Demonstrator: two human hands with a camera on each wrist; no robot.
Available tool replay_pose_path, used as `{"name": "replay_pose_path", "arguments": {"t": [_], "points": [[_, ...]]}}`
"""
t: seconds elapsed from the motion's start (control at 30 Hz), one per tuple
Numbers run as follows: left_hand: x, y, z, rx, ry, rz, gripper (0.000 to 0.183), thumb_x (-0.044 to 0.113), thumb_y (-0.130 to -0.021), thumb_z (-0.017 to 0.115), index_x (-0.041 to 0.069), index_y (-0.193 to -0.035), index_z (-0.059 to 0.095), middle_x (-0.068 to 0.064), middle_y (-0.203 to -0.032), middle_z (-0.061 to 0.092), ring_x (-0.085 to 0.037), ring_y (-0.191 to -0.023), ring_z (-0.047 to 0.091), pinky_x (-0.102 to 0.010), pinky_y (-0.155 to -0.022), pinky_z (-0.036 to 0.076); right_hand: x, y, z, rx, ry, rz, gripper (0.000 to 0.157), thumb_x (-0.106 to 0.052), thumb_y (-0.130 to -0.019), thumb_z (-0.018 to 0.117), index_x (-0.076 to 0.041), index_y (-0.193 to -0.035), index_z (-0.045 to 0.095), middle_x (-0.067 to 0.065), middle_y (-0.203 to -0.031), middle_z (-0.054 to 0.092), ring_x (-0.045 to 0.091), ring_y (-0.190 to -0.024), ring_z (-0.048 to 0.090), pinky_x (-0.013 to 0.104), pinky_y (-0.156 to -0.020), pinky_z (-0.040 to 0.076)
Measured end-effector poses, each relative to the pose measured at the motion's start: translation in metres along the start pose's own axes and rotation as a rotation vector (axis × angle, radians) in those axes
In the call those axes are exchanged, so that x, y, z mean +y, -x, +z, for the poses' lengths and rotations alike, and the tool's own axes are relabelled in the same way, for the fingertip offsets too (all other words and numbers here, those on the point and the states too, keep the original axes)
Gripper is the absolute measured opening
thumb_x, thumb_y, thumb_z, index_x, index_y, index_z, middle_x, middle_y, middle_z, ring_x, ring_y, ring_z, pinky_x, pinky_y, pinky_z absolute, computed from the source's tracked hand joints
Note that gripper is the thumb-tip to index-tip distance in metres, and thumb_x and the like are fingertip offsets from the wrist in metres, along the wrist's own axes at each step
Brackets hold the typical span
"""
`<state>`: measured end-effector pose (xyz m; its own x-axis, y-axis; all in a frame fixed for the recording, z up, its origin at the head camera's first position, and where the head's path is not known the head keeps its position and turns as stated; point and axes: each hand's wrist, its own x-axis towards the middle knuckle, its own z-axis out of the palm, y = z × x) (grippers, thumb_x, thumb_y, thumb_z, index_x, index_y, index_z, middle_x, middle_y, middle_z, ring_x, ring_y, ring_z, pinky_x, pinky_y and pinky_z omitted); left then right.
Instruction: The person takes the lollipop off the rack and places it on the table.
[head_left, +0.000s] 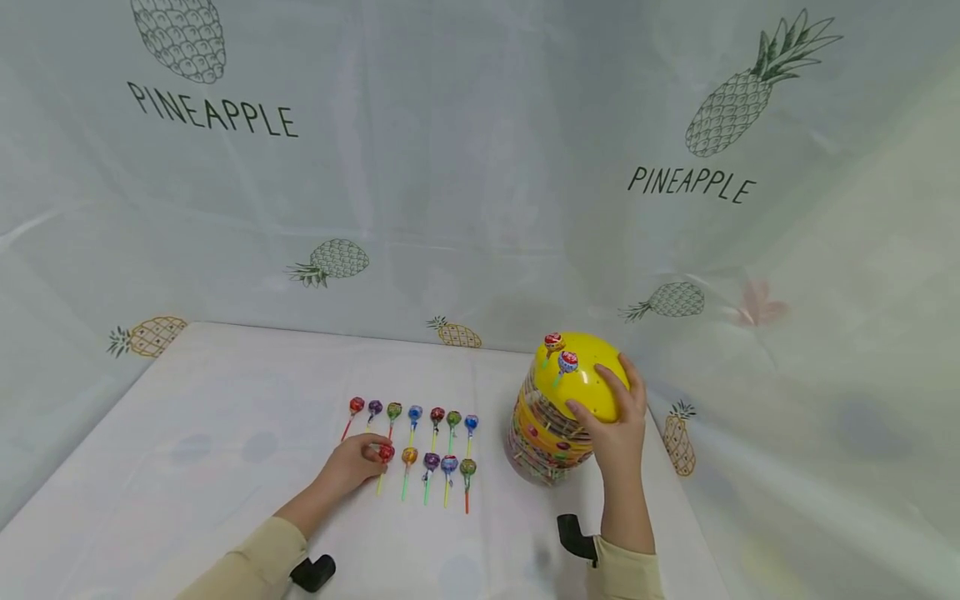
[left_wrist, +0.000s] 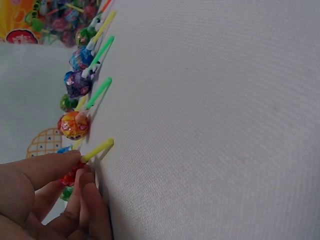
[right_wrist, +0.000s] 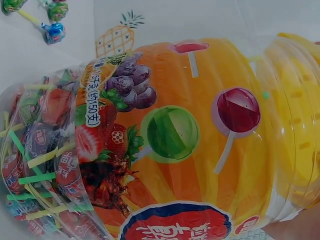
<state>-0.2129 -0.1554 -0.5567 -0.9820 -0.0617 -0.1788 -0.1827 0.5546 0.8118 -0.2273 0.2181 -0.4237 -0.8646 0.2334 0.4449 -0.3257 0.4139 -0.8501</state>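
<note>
My left hand pinches a red-wrapped lollipop between thumb and fingers, its yellow stick pointing out toward the near side. The lollipop lies at the left end of the nearer of two rows; beside it is an orange lollipop. My right hand grips the domed yellow lid of a clear lollipop jar, thumb and fingers spread around it. Two lollipops, one red and yellow, one blue and red, stand stuck in the lid. Wrapped lollipops show through the jar's wall.
Farther back lies the second row, from a red lollipop to a blue one. A white cloth covers the table. Behind it hangs a pineapple-printed curtain. A black wrist mount shows by each sleeve.
</note>
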Motion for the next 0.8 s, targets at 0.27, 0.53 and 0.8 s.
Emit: {"name": "replay_pose_path", "arguments": {"t": [0.27, 0.53, 0.8], "points": [[0.0012, 0.0015, 0.0007, -0.008, -0.072, 0.051, 0.036, 0.004, -0.079, 0.078, 0.000, -0.114, 0.068, 0.000, -0.070, 0.057, -0.016, -0.064, 0.050, -0.029, -0.059, 0.042, 0.0006, 0.0006, 0.0002, 0.000, 0.007, -0.020, 0.053, -0.010, -0.079, 0.082, -0.015, -0.128, 0.064, -0.017, -0.153, 0.027, 0.024, -0.136, 0.029, 0.055, -0.102, 0.039], [0.0020, 0.0044, 0.0009, 0.003, -0.094, 0.058, 0.037, 0.005, -0.078, 0.078, 0.000, -0.114, 0.068, 0.001, -0.069, 0.056, -0.015, -0.063, 0.049, -0.030, -0.058, 0.040, -0.0019, 0.0014, 0.0004, -0.007, 0.011, -0.024, 0.052, -0.012, -0.080, 0.082, -0.016, -0.129, 0.063, -0.016, -0.153, 0.027, 0.024, -0.136, 0.030, 0.055, -0.102, 0.039], [0.0020, 0.0050, 0.0017, 0.002, -0.093, 0.054, 0.037, 0.004, -0.078, 0.078, 0.001, -0.113, 0.069, 0.000, -0.067, 0.055, -0.015, -0.062, 0.049, -0.030, -0.057, 0.039, -0.0003, 0.0014, 0.0000, 0.000, 0.020, -0.044, 0.053, -0.011, -0.079, 0.082, -0.014, -0.128, 0.063, -0.015, -0.154, 0.027, 0.025, -0.137, 0.029, 0.056, -0.101, 0.039]]}}
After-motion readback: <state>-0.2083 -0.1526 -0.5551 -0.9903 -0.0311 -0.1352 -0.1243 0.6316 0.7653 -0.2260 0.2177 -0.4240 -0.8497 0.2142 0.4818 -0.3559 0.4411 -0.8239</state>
